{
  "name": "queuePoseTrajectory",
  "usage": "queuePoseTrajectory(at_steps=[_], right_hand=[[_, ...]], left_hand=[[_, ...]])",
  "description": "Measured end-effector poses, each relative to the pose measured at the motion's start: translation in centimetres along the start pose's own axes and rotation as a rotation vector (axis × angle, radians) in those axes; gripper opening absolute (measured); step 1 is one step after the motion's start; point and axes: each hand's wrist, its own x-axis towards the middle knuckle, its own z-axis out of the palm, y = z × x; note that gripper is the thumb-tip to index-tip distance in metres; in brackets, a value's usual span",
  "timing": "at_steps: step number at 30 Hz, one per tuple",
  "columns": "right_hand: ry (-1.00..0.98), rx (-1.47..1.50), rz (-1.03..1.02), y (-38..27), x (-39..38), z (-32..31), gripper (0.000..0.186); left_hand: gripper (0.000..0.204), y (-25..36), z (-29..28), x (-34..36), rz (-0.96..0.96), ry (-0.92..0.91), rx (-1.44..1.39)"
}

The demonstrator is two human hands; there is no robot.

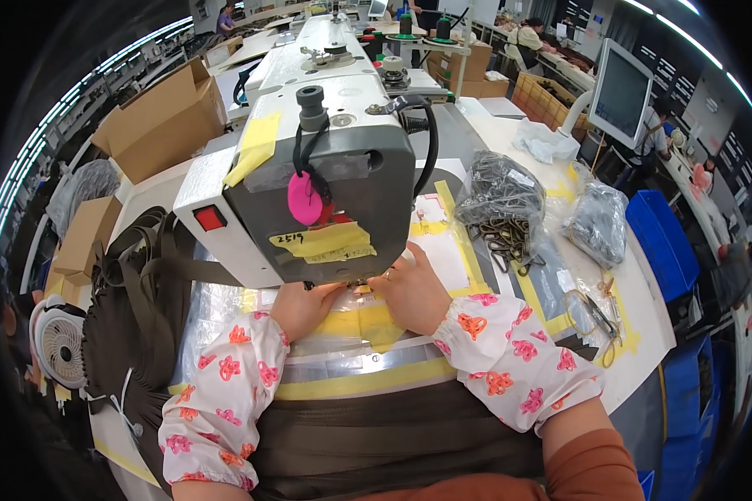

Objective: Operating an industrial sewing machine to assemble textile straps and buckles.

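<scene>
Fingers of both hands, left hand [302,307] and right hand [411,292], press flat, grasping nothing, beneath the sewing machine [309,184].

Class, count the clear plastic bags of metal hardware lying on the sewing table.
2: one bag of hooks right of the sewing machine, a second bag further right near the table edge; others may be hidden.

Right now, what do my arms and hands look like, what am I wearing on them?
Both forearms wear loose white sleeve covers printed with pink and orange flower shapes, gathered with elastic at the wrists and upper ends. Above the right cover, an orange long sleeve shows. The left hand is bare; the right hand is bare apart from a thin ring on one finger.
</scene>
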Motion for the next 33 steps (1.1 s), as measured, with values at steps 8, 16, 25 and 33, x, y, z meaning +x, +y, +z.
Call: queuePoseTrajectory(at_steps=[8, 16, 25, 33], right_hand=[[0.046, 0.057, 0.010, 0.1, -0.4, 0.9, 0.020], [0.133, 0.123, -0.011, -0.9, -1.4, 1.6, 0.019], [0.163, 0.121, -0.075, -1.1, -1.4, 0.2, 0.014], [0.166, 0.123, -0.067, -1.7, -1.4, -0.1, 0.010]], left_hand=[[0.021, 0.1, -0.2, -0.1, -0.009, -0.043, 0.011], [0.018, 2.6, -1.6, -1.0, 0.075, -0.142, 0.113], [0.015, 1.5, -1.7, -0.2, 0.324, -0.200, 0.111], [0.016, 1.6, -1.5, -0.9, 0.268, -0.160, 0.038]])
